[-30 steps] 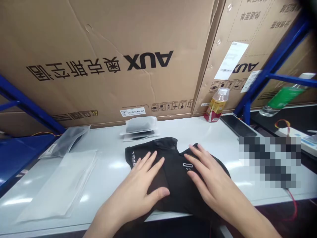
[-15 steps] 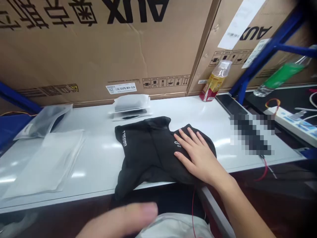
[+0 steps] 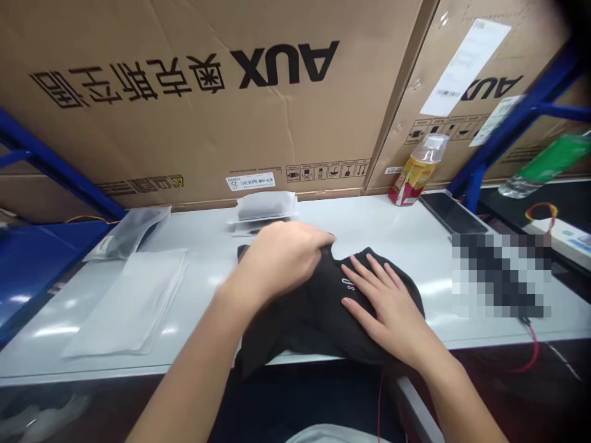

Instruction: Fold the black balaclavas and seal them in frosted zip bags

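And there was the left hand [image 3: 277, 261], right in the middle of the frame, knuckles high, fingers curled over and down! The right hand [image 3: 388, 307] sat lower right, palm down, fingers fanned out flat. The left forearm [image 3: 184, 363] slanted up from the bottom edge, the right forearm [image 3: 457, 400] from the lower right corner.

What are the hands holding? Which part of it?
The left hand seems to hold the black shirt by its top edge. The right hand just lies flat on it.
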A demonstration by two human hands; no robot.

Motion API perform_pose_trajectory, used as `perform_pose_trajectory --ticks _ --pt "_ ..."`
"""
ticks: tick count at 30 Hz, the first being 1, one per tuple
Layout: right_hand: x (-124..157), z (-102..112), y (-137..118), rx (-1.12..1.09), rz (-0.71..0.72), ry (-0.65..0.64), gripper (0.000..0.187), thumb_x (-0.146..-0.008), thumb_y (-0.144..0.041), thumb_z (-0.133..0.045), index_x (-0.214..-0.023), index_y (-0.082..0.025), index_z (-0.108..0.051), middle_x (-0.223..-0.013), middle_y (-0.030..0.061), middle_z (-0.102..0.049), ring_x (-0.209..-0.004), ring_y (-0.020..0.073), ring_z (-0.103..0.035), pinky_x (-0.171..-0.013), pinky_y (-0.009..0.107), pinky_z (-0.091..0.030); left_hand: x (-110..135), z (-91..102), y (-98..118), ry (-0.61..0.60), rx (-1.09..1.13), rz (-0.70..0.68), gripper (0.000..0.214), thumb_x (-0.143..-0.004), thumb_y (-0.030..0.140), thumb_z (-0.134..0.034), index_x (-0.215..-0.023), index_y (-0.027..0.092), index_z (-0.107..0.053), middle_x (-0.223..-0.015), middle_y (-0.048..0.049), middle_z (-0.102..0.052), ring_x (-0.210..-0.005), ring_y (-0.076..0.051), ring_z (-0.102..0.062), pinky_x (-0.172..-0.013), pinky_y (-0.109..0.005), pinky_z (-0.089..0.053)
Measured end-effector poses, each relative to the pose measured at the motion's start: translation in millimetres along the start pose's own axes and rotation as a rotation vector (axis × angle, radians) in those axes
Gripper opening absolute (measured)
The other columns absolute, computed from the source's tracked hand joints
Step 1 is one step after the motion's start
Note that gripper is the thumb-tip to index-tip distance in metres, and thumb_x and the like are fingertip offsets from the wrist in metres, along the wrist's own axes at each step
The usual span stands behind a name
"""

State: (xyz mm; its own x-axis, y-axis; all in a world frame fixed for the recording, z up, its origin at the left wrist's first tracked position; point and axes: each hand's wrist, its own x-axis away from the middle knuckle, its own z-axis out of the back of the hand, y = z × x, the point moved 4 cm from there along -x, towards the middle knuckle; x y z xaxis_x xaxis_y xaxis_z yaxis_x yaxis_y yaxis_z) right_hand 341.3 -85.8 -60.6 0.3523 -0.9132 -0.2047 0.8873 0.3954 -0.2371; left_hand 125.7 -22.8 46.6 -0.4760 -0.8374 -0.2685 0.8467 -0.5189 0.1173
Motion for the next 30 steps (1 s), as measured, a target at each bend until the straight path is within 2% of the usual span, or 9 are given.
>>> perform_pose_trajectory --ticks 3,6,10,13,17,20,22,25,30 --pt "1 6 -5 -0.038 -0.020 0.021 0.057 -0.108 -0.052 -0.046 -0.161 -0.032 -0.044 -0.170 0.0007 -0.038 -0.161 0.0339 -0.025 -0.125 0.064 -0.033 -30 13.3 -78 0.007 -0.159 0.083 0.037 -0.100 0.021 -0.050 -0.129 0.015 -0.073 -0.132 -0.0083 -0.074 -0.125 -0.031 -0.068 -0.106 -0.044 -0.050" --pt "1 8 -7 -0.058 -0.024 0.040 0.057 -0.107 -0.052 -0.048 -0.160 -0.032 -0.045 -0.170 0.0006 -0.039 -0.161 0.0346 -0.026 -0.125 0.065 -0.034 -30 7.3 -130 0.018 -0.207 0.137 0.037 -0.100 0.020 -0.053 -0.132 0.012 -0.068 -0.139 -0.0129 -0.070 -0.125 -0.032 -0.068 -0.104 -0.047 -0.050" --pt "1 7 -5 -0.073 -0.020 0.059 0.058 -0.106 -0.051 -0.051 -0.161 -0.034 -0.044 -0.169 0.0007 -0.039 -0.160 0.0354 -0.028 -0.124 0.065 -0.036 -19 -5.9 -160 0.117 -0.216 0.148 0.039 -0.100 0.013 -0.051 -0.135 0.017 -0.069 -0.138 -0.0088 -0.072 -0.119 -0.026 -0.073 -0.099 -0.038 -0.057" --pt "1 8 -5 -0.076 -0.023 0.063 0.057 -0.106 -0.051 -0.051 -0.161 -0.034 -0.045 -0.169 0.0010 -0.040 -0.159 0.0353 -0.030 -0.124 0.065 -0.036 -10 4.7 -165 0.297 -0.243 0.179 0.034 -0.105 0.020 -0.048 -0.126 0.017 -0.075 -0.128 -0.0090 -0.078 -0.115 -0.028 -0.075 -0.096 -0.040 -0.059" --pt "1 7 -6 -0.073 -0.017 0.087 0.056 -0.106 -0.049 -0.052 -0.159 -0.033 -0.047 -0.168 0.0019 -0.042 -0.158 0.0359 -0.032 -0.124 0.065 -0.037 28 37.6 -132 0.567 -0.314 0.183 0.043 -0.112 0.032 -0.039 -0.124 0.017 -0.077 -0.126 -0.0037 -0.078 -0.113 -0.027 -0.074 -0.096 -0.040 -0.056" --pt "2 5 -5 -0.074 -0.005 0.114 0.055 -0.105 -0.049 -0.054 -0.157 -0.031 -0.049 -0.166 0.0033 -0.045 -0.157 0.0357 -0.034 -0.123 0.065 -0.038 77 45.1 -67 0.693 -0.333 0.052 0.020 -0.098 0.026 -0.071 -0.114 0.033 -0.081 -0.108 0.0012 -0.084 -0.089 -0.024 -0.075 -0.080 -0.039 -0.057" --pt "3 6 -4 -0.079 0.007 0.156 0.054 -0.104 -0.048 -0.056 -0.154 -0.030 -0.052 -0.164 0.0052 -0.049 -0.156 0.0359 -0.037 -0.122 0.065 -0.039 106 32.4 -16 0.618 -0.226 -0.180 0.040 -0.091 0.012 -0.076 -0.127 0.031 -0.076 -0.111 -0.0025 -0.083 -0.081 -0.022 -0.073 -0.076 -0.039 -0.055" --pt "7 14 -11 -0.093 0.051 0.276 0.048 -0.104 -0.042 -0.060 -0.148 -0.025 -0.057 -0.159 0.0091 -0.055 -0.153 0.0363 -0.042 -0.120 0.063 -0.041 134 2.7 21 0.340 0.006 -0.159 0.043 -0.097 0.007 -0.063 -0.137 0.024 -0.068 -0.122 -0.0067 -0.079 -0.088 -0.023 -0.072 -0.078 -0.038 -0.058" --pt "14 30 -65 -0.197 0.320 0.374 0.027 -0.102 -0.018 -0.061 -0.128 -0.024 -0.069 -0.123 0.0089 -0.075 -0.118 0.0262 -0.067 -0.097 0.043 -0.055 154 -11.5 12 0.280 0.309 0.010 0.018 -0.101 0.012 -0.058 -0.107 0.024 -0.069 -0.125 -0.0067 -0.076 -0.112 -0.022 -0.073 -0.096 -0.033 -0.062"
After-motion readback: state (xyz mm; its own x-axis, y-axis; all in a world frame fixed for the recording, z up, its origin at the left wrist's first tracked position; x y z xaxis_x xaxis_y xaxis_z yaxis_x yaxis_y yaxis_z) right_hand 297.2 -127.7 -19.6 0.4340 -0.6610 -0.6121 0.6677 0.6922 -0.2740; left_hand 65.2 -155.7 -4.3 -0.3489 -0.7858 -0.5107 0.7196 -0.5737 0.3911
